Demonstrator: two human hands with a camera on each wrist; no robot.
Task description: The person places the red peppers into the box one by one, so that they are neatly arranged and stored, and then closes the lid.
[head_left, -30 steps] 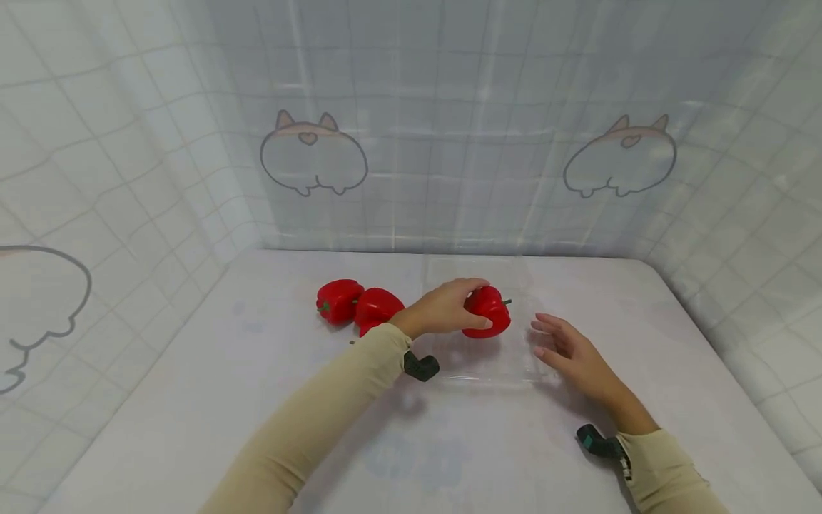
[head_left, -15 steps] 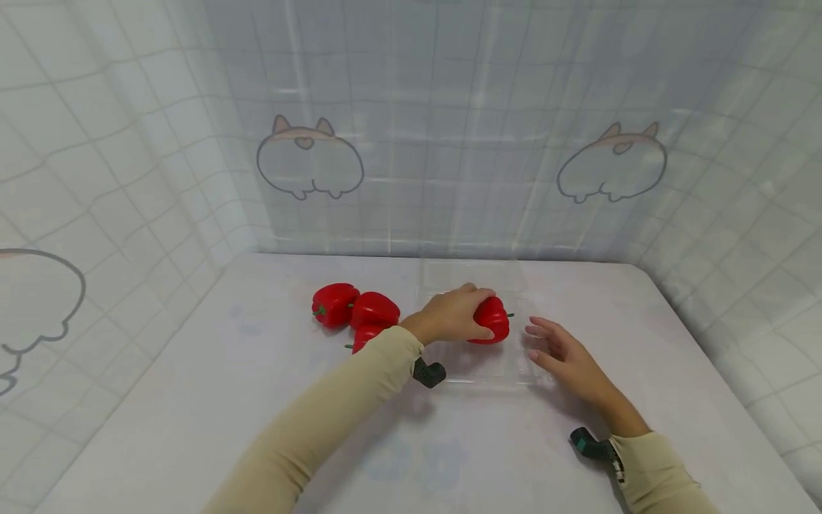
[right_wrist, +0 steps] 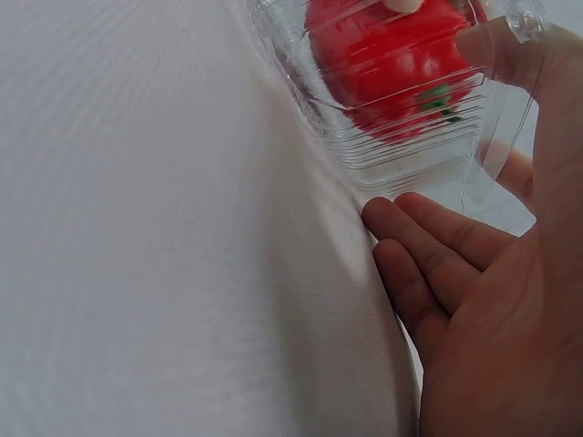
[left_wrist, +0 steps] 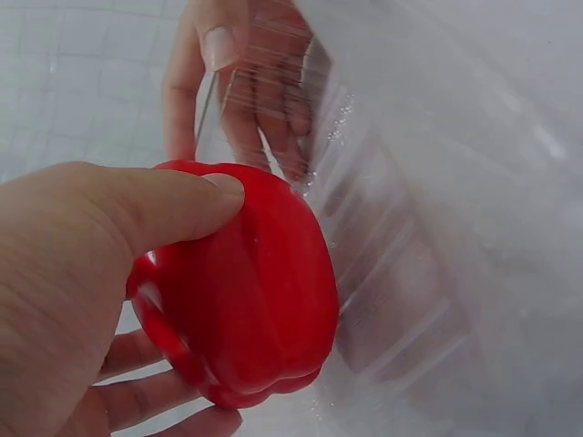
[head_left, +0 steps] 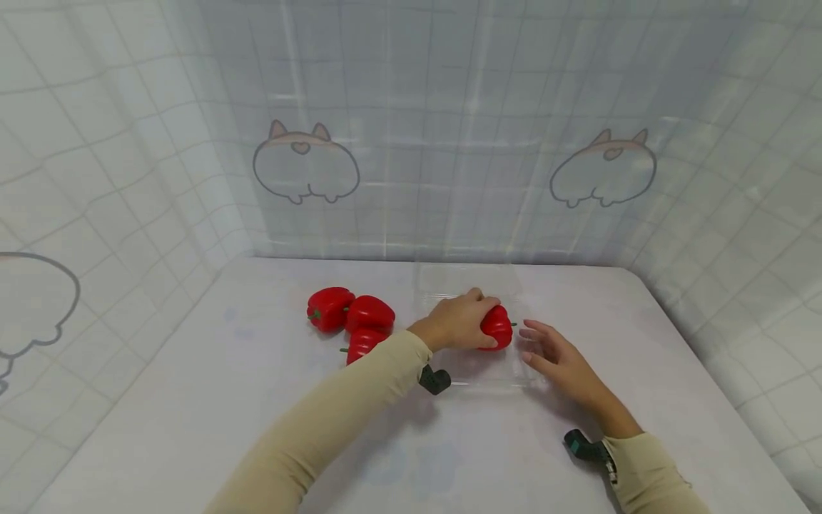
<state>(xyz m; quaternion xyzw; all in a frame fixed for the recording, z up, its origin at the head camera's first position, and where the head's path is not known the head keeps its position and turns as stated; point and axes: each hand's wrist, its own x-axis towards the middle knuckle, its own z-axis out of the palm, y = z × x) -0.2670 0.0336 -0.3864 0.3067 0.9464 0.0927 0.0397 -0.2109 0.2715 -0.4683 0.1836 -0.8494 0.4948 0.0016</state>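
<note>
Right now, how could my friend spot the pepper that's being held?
On the white table, find the clear plastic box. There, the left hand's grip holds a red pepper. It's the only one held; the other three red peppers lie bunched together.

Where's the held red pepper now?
In the head view, the held pepper is right of centre, in the left hand at the clear container, near the right hand.

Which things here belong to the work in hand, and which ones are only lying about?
Work in hand, it seems:
held pepper, gripped by the left hand
clear box, under or around that pepper
right hand, beside the box

Lying about:
three other peppers, unheld on the table, perhaps for later
</note>
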